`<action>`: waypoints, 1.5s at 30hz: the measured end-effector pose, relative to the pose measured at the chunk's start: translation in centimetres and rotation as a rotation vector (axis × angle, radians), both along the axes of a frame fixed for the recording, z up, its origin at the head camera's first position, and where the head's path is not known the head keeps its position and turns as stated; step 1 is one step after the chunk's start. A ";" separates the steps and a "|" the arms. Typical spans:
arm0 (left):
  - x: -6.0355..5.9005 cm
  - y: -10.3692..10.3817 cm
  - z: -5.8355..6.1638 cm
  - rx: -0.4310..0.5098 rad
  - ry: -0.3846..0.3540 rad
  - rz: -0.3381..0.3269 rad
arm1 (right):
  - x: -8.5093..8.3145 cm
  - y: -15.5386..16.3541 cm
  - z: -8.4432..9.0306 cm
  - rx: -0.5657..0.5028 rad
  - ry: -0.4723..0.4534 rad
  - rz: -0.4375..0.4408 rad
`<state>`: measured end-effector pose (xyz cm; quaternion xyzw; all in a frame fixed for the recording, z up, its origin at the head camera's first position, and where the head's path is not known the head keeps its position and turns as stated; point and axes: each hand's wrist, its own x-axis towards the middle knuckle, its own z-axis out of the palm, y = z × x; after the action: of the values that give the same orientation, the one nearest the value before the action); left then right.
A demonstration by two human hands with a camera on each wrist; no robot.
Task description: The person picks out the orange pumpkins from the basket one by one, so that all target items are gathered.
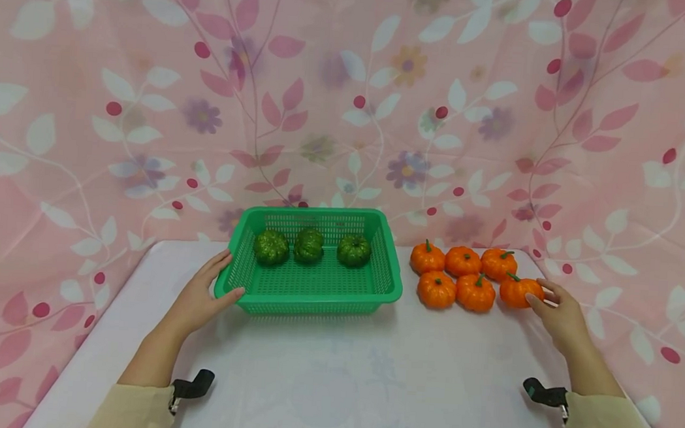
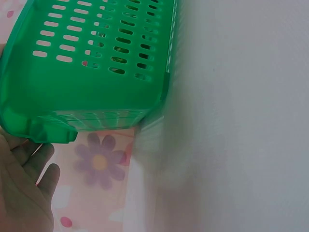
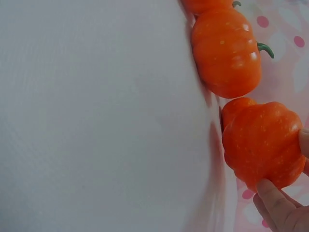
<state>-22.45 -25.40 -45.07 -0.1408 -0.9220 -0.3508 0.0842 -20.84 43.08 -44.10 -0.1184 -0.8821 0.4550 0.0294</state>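
Observation:
A green plastic basket with slotted sides stands on the table and holds green pumpkins. My left hand rests at its left end, the thumb by the front corner and the fairly straight fingers along the rim. At the right, my right hand pinches an orange pumpkin between thumb and fingers. In the right wrist view this orange pumpkin overlaps another one behind it. Several more orange pumpkins sit in two rows to its left.
A white cloth covers the table. Behind it hangs a pink floral curtain, close to the basket's back side. Black wrist mounts stick out from both sleeves.

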 end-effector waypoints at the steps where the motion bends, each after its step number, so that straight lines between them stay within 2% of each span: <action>1: 0.0 0.0 0.0 0.000 0.001 0.000 | 0.0 0.2 -0.2 0.012 -0.001 0.008; 7: -0.1 0.0 0.0 0.009 0.008 0.000 | 0.1 0.9 -0.8 0.042 -0.017 0.032; 14: -0.1 0.1 -0.1 0.014 0.009 0.000 | 0.9 1.7 -0.7 0.144 -0.010 0.079; 19: 0.0 0.1 -0.1 0.010 0.012 0.006 | 0.8 1.8 -0.7 0.109 -0.043 0.113; 26: 0.1 0.1 0.0 0.009 0.015 0.004 | 0.1 1.9 -1.1 0.073 -0.107 0.112; 35: 0.2 0.4 0.1 0.018 0.008 0.000 | -0.2 2.0 -1.6 0.102 -0.121 0.129; 45: 0.2 0.2 0.0 0.015 0.012 0.005 | -0.7 1.8 -1.7 0.052 -0.150 0.112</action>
<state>-22.27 -25.25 -45.06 -0.1401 -0.9192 -0.3565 0.0914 -21.51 44.93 -45.84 -0.1018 -0.8986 0.4226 -0.0590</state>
